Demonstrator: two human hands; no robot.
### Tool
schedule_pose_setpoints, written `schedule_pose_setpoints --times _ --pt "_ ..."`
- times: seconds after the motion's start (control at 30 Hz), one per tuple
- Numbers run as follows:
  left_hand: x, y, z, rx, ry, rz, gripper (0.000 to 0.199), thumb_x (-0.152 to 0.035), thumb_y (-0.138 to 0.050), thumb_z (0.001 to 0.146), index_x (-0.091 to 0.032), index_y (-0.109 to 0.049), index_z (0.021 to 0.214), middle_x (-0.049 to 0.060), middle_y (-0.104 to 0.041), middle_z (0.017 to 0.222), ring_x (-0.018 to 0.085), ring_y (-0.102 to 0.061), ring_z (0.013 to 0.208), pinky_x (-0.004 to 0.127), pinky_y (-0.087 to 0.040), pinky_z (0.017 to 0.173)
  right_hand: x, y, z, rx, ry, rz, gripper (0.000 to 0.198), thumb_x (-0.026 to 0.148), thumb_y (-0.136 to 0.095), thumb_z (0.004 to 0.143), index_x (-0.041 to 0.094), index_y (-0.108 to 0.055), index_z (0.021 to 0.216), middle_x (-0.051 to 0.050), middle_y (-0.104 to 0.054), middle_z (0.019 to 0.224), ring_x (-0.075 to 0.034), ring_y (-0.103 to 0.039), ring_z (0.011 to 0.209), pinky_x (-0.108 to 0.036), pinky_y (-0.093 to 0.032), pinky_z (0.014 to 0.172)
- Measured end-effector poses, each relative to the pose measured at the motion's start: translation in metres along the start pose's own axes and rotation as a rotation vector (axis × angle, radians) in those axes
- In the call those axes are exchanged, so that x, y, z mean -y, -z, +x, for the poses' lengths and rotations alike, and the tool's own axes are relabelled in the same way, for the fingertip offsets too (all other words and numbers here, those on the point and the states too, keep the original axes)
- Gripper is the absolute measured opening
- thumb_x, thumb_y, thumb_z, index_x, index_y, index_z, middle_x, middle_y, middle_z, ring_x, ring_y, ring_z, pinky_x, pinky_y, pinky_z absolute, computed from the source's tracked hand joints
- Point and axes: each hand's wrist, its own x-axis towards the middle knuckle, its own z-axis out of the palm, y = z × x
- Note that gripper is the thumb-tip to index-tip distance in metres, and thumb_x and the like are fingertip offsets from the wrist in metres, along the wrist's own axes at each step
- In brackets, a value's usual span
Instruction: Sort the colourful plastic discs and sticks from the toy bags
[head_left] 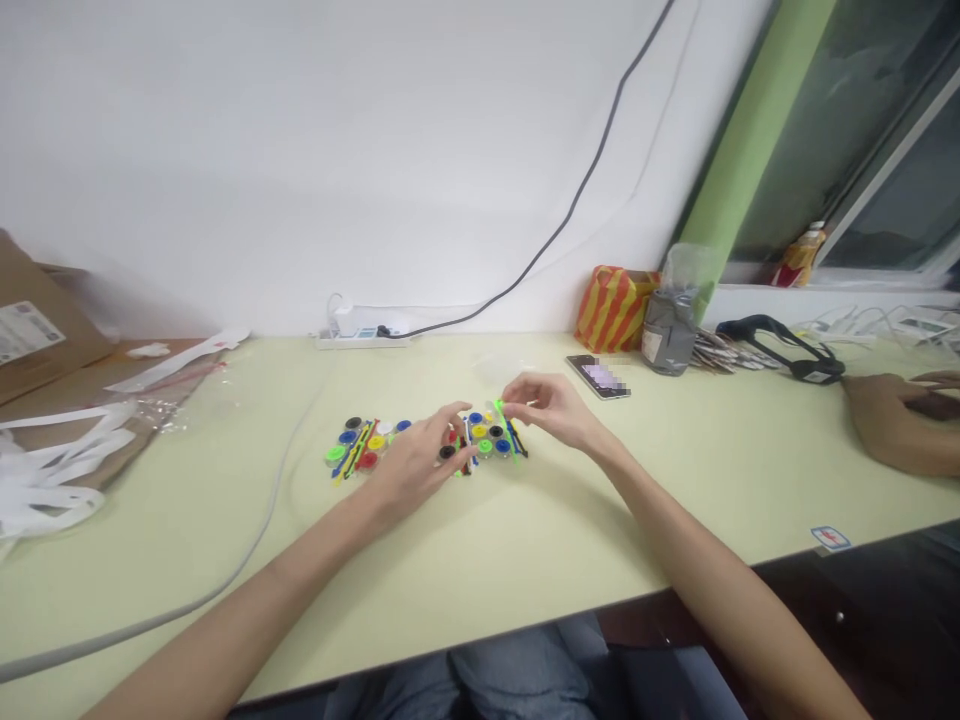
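Small round pieces with coloured tops, such as a red one (367,460) and a green one (335,455), lie in groups on the pale table, with thin coloured sticks (354,452) between them. Over the middle of this row is my left hand (412,450), thumb and fingers apart around a black-topped piece (447,453); whether it touches that piece I cannot tell. At the row's right end my right hand (551,408) pinches a bright green stick (500,410) between thumb and finger. Blue and black sticks (517,440) lie just beneath it.
A phone (598,377), a striped bag (611,308) and a grey pouch (669,335) are behind my right hand. A power strip (364,338) is by the wall. A cable (247,550) crosses the left side. Another person's hand (904,425) rests far right.
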Motion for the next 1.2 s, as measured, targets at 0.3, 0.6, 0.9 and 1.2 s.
schedule_pose_setpoints --times 0.3,0.6,0.9,1.2 --pt "-0.005 0.003 -0.001 -0.099 0.013 -0.052 0.016 -0.034 -0.052 0.096 -0.019 -0.057 0.099 0.000 -0.063 0.081 0.014 -0.059 0.071 0.026 -0.043 0.065 0.007 -0.024 -0.004 0.082 0.018 0.022 0.026 0.039 -0.068 0.085 0.017 -0.070 0.099 -0.006 -0.072 0.091 -0.017 -0.066 0.081 -0.026 -0.048 0.065" --pt "-0.008 0.007 0.000 -0.088 -0.108 -0.027 0.030 -0.032 -0.054 0.094 -0.018 -0.063 0.070 0.003 -0.060 0.084 0.012 -0.055 0.070 0.025 -0.043 0.067 -0.043 0.005 0.002 0.282 -0.039 -0.506 0.008 0.015 -0.068 0.079 0.019 -0.075 0.079 -0.002 -0.071 0.079 -0.016 -0.062 0.077 -0.027 -0.044 0.077" --pt "-0.002 0.002 0.000 -0.083 -0.085 0.004 0.011 -0.022 -0.056 0.088 -0.020 -0.066 0.090 0.004 -0.063 0.098 0.013 -0.060 0.075 0.026 -0.047 0.070 -0.046 -0.003 0.004 0.244 -0.072 -0.516 0.006 0.023 -0.072 0.080 0.018 -0.073 0.077 -0.002 -0.068 0.071 -0.016 -0.058 0.070 -0.028 -0.042 0.072" --pt "-0.003 0.002 0.000 -0.098 -0.044 0.028 0.011 -0.016 -0.054 0.087 -0.020 -0.060 0.095 0.002 -0.062 0.093 0.013 -0.059 0.072 0.027 -0.046 0.070 -0.034 0.002 0.004 0.165 -0.001 -0.516 0.008 0.015 -0.064 0.084 0.016 -0.071 0.080 -0.004 -0.067 0.078 -0.016 -0.057 0.074 -0.027 -0.040 0.072"
